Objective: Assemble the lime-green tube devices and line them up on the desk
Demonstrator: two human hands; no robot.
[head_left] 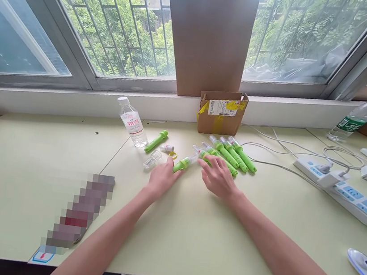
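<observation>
My left hand (161, 178) is closed on a green stick (181, 164) with a clear tip, holding it low over the table. My right hand (218, 177) bends its fingers over the nearest stick of a row, a green stick with a clear end and a red part (199, 151); its body is mostly hidden by the hand. Behind it, several more green sticks (233, 155) with clear tips lie side by side. Beyond my left hand lie a green tube without a clear tip (156, 141), a clear plastic piece (152, 159), a small white-and-red cylinder (167, 148) and a yellow ring (172, 155).
A water bottle (132, 122) stands at the back left, beside an opened cardboard box (220, 115) farther right. On the right are a power strip (342, 190), cables and another bottle (355, 119). A blurred long object (82, 210) lies left of my left arm.
</observation>
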